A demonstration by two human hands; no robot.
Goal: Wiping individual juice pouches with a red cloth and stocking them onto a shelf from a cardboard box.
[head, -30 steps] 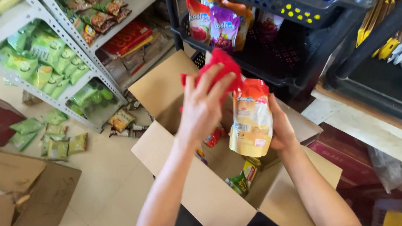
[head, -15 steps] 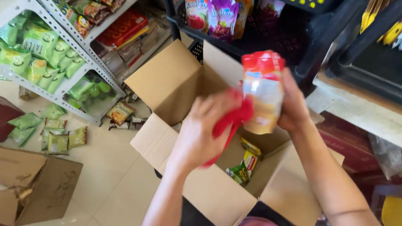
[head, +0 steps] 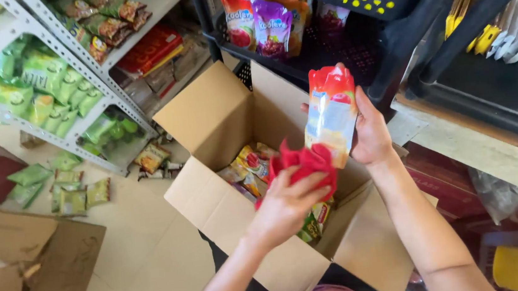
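Observation:
My right hand point(head: 371, 131) grips a glossy drink pouch point(head: 330, 110) with a red top and a pale orange lower half, held upright over an open cardboard box point(head: 206, 119). My left hand point(head: 284, 206) holds a crumpled red cloth point(head: 302, 163) pressed against the bottom of the pouch. Inside the box lie several more colourful pouches point(head: 245, 166), partly hidden by my hands.
A black rack point(head: 350, 35) behind the box holds red, purple and orange pouches point(head: 263, 25). A grey metal shelf point(head: 71, 100) at left carries green snack packets, with more packets point(head: 63, 183) on the floor. A flattened cardboard box point(head: 23, 260) lies at lower left.
The cloth in my left hand has dropped from the pouch's top to its bottom edge. The pouch has stayed raised over the box, shifting slightly right.

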